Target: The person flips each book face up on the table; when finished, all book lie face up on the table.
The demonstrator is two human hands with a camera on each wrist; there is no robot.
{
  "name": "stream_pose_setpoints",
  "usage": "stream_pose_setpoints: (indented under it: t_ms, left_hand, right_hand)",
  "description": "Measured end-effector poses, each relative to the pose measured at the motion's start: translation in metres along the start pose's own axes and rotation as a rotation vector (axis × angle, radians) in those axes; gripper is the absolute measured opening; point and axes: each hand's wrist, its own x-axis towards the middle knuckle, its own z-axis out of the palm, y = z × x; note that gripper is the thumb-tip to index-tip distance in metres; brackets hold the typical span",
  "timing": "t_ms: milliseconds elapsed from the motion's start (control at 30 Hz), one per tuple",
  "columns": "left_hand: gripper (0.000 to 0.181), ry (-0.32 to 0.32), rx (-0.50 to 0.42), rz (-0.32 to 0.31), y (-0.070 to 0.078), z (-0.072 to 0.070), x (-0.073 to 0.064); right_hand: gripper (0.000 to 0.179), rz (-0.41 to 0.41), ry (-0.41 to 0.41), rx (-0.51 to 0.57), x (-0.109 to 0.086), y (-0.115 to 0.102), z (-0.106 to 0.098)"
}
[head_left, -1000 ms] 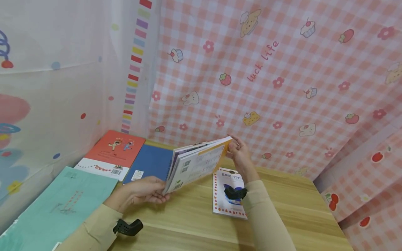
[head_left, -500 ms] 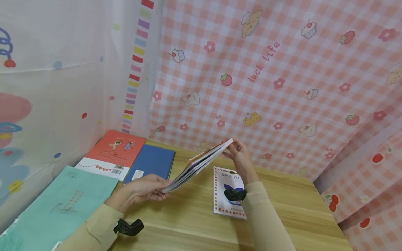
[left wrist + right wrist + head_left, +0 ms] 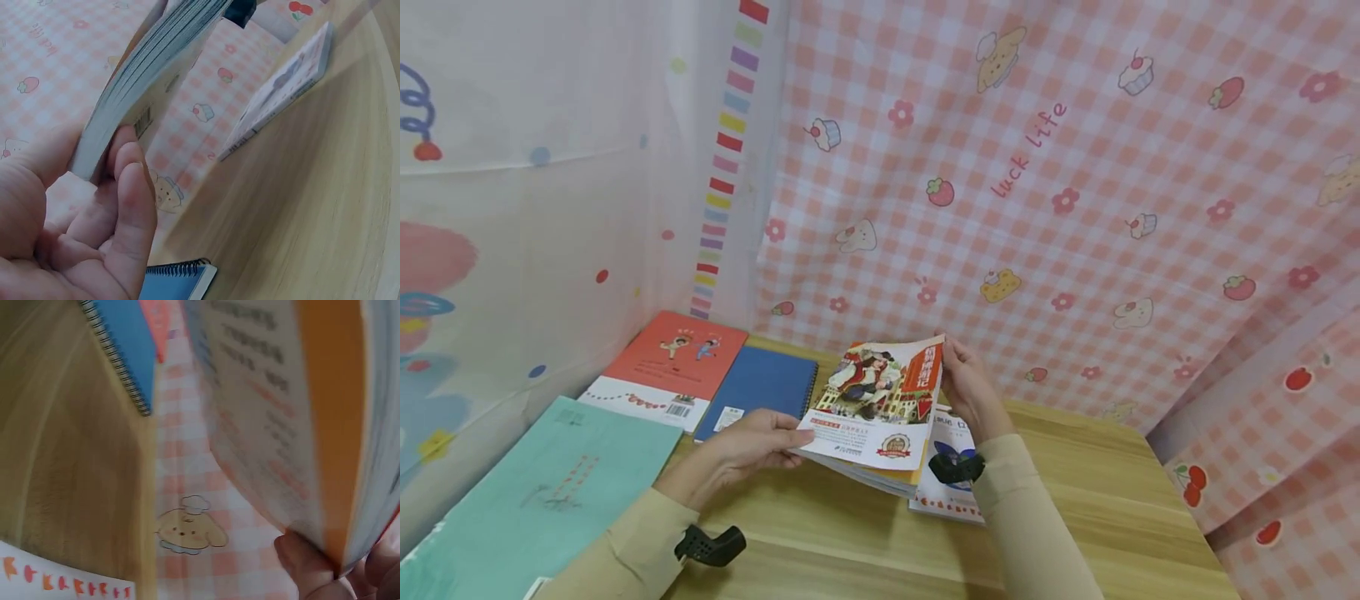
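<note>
A paperback book (image 3: pixel 868 404) with an illustrated cover and a red title block is held above the table, front cover facing up. My left hand (image 3: pixel 756 446) pinches its near left corner, thumb on top and fingers beneath, as the left wrist view shows at the page edges (image 3: pixel 150 69). At the far right corner, my right hand (image 3: pixel 973 387) grips the book between thumb and fingers; the right wrist view shows the back cover (image 3: pixel 262 394) and its orange strip. Partly under the held book lies a white book (image 3: pixel 951 492) with a blue picture.
On the left of the wooden table (image 3: pixel 820 542) lie a blue spiral notebook (image 3: pixel 763 387), a red-and-white book (image 3: pixel 662 358) and a large green book (image 3: pixel 550 492). Behind the table hangs a pink checked cloth (image 3: pixel 1037 167); a white printed cloth (image 3: pixel 550 208) hangs at the left.
The book has turned in my hands: its back cover faced me, then its page edge, and now its front cover shows. Both hands keep their hold and have barely moved.
</note>
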Motion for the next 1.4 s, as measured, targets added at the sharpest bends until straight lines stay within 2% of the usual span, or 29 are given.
stream_pose_setpoints:
  t_ms: [167, 333, 600, 1000, 1200, 1400]
  left_hand:
    - [0.031, 0.014, 0.028, -0.008, -0.001, -0.001, 0.002]
    - [0.034, 0.027, 0.044, 0.004, -0.002, -0.002, 0.002]
    - [0.032, 0.018, 0.035, 0.013, -0.001, -0.002, 0.002]
    - [0.057, -0.025, 0.036, 0.005, 0.002, -0.006, -0.001]
    - [0.053, -0.057, 0.071, 0.023, 0.008, -0.005, -0.006]
    - [0.056, -0.040, 0.142, 0.028, 0.012, -0.004, -0.008]
  right_hand:
    - [0.048, 0.064, 0.045, 0.027, -0.001, 0.001, -0.003]
    - [0.050, 0.060, -0.021, 0.015, -0.001, -0.002, -0.003]
    - [0.047, 0.082, 0.010, 0.018, 0.000, -0.004, -0.003]
    - [0.046, 0.092, 0.009, 0.043, 0.002, -0.003, -0.006]
    - [0.045, 0.103, 0.023, 0.036, 0.002, -0.004, -0.006]
    - [0.045, 0.103, 0.049, 0.068, 0.002, -0.002, -0.006]
